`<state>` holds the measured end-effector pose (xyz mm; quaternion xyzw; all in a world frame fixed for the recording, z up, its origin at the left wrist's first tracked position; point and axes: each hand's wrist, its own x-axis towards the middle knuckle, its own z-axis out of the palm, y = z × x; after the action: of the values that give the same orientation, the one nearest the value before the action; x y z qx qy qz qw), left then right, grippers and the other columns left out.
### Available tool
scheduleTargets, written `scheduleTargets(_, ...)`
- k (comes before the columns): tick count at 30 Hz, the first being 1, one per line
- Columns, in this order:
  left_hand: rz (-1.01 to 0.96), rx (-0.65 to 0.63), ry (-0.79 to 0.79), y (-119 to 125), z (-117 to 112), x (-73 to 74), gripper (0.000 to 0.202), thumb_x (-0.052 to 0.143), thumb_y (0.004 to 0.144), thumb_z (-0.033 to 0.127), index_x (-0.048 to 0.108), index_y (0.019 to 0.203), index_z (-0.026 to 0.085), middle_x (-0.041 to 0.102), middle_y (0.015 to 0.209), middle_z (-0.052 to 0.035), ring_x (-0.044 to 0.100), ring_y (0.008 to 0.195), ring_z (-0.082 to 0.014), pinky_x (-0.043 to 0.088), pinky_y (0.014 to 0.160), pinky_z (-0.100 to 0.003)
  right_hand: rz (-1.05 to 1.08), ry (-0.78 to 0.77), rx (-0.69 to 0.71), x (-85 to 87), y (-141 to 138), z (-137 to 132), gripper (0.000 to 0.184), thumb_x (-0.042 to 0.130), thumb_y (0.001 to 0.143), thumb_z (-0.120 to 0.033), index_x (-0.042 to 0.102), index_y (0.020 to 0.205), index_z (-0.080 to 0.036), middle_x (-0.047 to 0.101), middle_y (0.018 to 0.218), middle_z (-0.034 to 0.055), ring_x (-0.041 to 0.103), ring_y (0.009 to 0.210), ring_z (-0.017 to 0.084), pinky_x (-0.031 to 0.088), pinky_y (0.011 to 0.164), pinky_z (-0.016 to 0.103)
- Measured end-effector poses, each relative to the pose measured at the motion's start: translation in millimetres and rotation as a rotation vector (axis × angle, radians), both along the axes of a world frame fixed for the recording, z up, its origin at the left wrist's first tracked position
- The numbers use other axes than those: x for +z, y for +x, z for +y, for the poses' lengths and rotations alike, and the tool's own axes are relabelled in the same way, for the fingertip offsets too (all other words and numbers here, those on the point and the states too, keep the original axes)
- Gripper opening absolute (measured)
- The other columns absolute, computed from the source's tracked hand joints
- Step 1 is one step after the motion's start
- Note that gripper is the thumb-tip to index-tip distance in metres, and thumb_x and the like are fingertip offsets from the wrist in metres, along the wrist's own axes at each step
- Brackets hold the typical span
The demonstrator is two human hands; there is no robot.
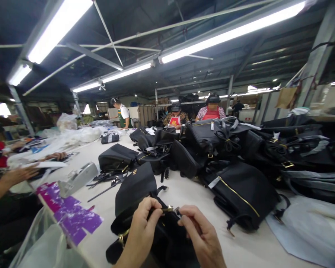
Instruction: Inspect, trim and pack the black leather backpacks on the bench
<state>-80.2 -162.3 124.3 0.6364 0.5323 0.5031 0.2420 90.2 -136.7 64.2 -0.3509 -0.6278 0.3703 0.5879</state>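
while pinched by two hands, one black bag, perhaps

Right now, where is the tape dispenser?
In the head view the tape dispenser sits on the left side of the table, just above the purple sheets and left of the black bag that both hands work on.

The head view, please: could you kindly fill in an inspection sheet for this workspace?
Surface: pale table, long and shared.
Job's things: black bag at the near edge, with a metal clasp.
Clutter: bag pile on the right, tape dispenser, purple sheets, clear plastic.
Hands: left hand and right hand pinch the bag at the clasp.
Cables: nothing seen.
Surroundings: people seated around the table, strip lights overhead.
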Motion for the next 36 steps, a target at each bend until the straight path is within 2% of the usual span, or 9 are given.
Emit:
scheduleTargets(3,-0.127,-0.037,-0.040,1,9,3.0,0.018,0.050,0.088,0.034,0.051,0.074,0.022,0.059,0.070,0.0007,0.056,0.071,-0.0189,0.041,0.069,-0.029,0.088,-0.140,0.073,19.4,-11,12,0.043,0.054,0.090,-0.057,0.068,0.097,-0.017,0.067,0.070,0.0036,0.058,0.054,0.014,0.048,0.049,0.024)
scheduleTargets(7,-0.205,-0.065,-0.055,2,20,0.0,0.022,0.051,0.089,0.038,0.051,0.074,0.022,0.060,0.068,0.0014,0.056,0.068,-0.0176,0.041,0.067,-0.027,0.253,-0.240,0.223,37.9,-20,30,0.054,0.061,0.082,-0.065,0.070,0.100,-0.015,0.072,0.077,0.0088,0.066,0.064,0.019,0.054,0.050,0.026)
scheduleTargets(15,-0.165,-0.041,-0.062,0,28,-8.0,0.021,0.052,0.088,0.040,0.058,0.081,0.021,0.060,0.072,-0.0004,0.058,0.071,-0.0189,0.044,0.069,-0.029,0.155,-0.254,0.342,38.8,-17,43,0.052,0.068,0.076,-0.067,0.073,0.087,-0.016,0.075,0.078,0.0092,0.074,0.071,0.024,0.063,0.063,0.033)
scheduleTargets(19,0.043,0.035,-0.022,3,29,-3.2,0.019,0.058,0.085,0.038,0.069,0.083,0.022,0.064,0.081,-0.0036,0.059,0.082,-0.0231,0.043,0.077,-0.034,0.094,-0.177,0.307,37.1,-13,43,0.048,0.063,0.081,-0.065,0.070,0.081,-0.017,0.073,0.072,0.0070,0.073,0.066,0.022,0.063,0.061,0.031)
scheduleTargets(23,0.103,0.057,0.044,3,29,-9.6,0.021,0.058,0.087,0.038,0.071,0.080,0.023,0.066,0.079,-0.0033,0.059,0.082,-0.0231,0.043,0.079,-0.035,-0.026,-0.030,0.272,36.0,-9,43,0.041,0.052,0.093,-0.056,0.065,0.082,-0.019,0.072,0.070,0.0047,0.072,0.063,0.019,0.061,0.060,0.027)
scheduleTargets(27,0.108,0.073,0.071,1,26,-15.9,0.018,0.061,0.085,0.037,0.072,0.078,0.024,0.066,0.076,-0.0026,0.059,0.079,-0.0228,0.045,0.081,-0.035,-0.302,0.348,0.059,33.6,-8,45,0.034,0.037,0.102,-0.039,0.057,0.080,-0.022,0.064,0.060,-0.0010,0.064,0.054,0.014,0.050,0.053,0.022)
scheduleTargets(32,0.064,0.104,0.034,5,22,-10.4,0.020,0.061,0.083,0.038,0.072,0.075,0.023,0.066,0.075,-0.0031,0.058,0.076,-0.0233,0.044,0.081,-0.037,-0.468,0.587,-0.187,31.0,-13,44,0.031,0.032,0.101,-0.026,0.051,0.077,-0.023,0.056,0.056,-0.0028,0.054,0.042,0.013,0.036,0.042,0.024)
scheduleTargets(34,0.071,0.106,0.001,7,22,-7.5,0.022,0.060,0.083,0.039,0.072,0.075,0.023,0.066,0.075,-0.0036,0.059,0.078,-0.0240,0.043,0.080,-0.037,-0.454,0.576,-0.228,31.4,-16,42,0.028,0.034,0.100,-0.025,0.051,0.077,-0.023,0.055,0.055,-0.0031,0.052,0.041,0.013,0.034,0.042,0.025)
scheduleTargets(36,0.067,0.102,-0.004,8,22,-6.2,0.021,0.060,0.083,0.038,0.072,0.075,0.023,0.067,0.076,-0.0037,0.059,0.080,-0.0245,0.043,0.080,-0.037,-0.366,0.415,-0.155,32.2,-20,40,0.028,0.035,0.100,-0.027,0.048,0.076,-0.024,0.052,0.052,-0.0047,0.051,0.041,0.013,0.035,0.043,0.024)
